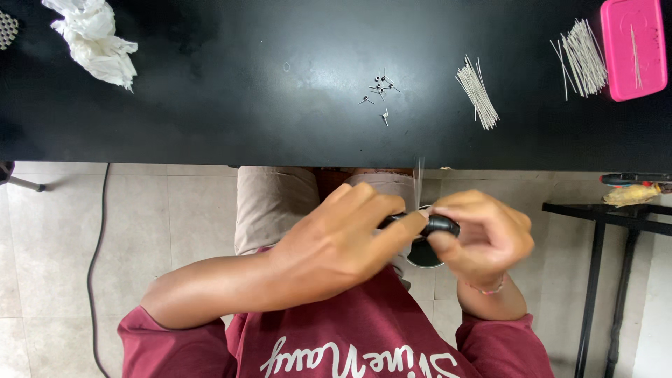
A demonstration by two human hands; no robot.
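My left hand (343, 241) and my right hand (483, 234) meet over my lap, below the front edge of the black table (210, 105). Both grip a small black tool (437, 224) with dark handles. A thin metal wire (418, 183) sticks up from the tool, blurred. A dark round cup (422, 253) shows just under the hands. On the table lie a small cluster of short bent wire pieces (379, 89), a bundle of straight thin wires (477, 92) and a second bundle of wires (581, 57).
A pink flat box (633, 45) sits at the table's far right corner. Crumpled white paper (94, 38) lies at the far left. A black side stand (602, 213) with a tool on it is to my right. A cable (94, 259) runs over the tiled floor.
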